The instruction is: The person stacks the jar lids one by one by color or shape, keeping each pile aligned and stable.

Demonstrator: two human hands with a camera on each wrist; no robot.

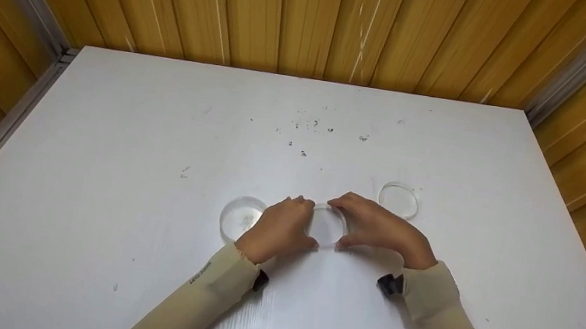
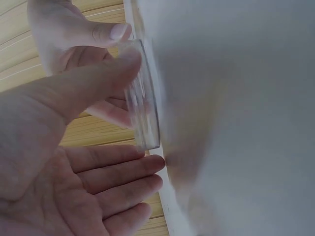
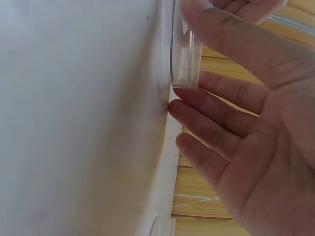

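A clear, round petri dish point(image 1: 326, 228) is between both hands, close over the white table. My left hand point(image 1: 283, 228) holds its left side, with the thumb at the near edge and fingertips at the far edge. From the right, my right hand point(image 1: 383, 228) holds the same dish by thumb and fingers. The wrist views show the dish point(image 2: 146, 115) edge-on as a shallow, transparent wall. The remaining right fingers point(image 3: 226, 118) extend beside its rim. Just left of my left wrist lies another clear dish point(image 1: 230, 218), partly covered by that hand.
A further clear round dish point(image 1: 410, 212) lies beyond my right hand. Small dark marks point(image 1: 304, 154) dot the far part of the white table point(image 1: 107, 156). Yellow slatted walls point(image 1: 307, 16) stand at the back and sides.
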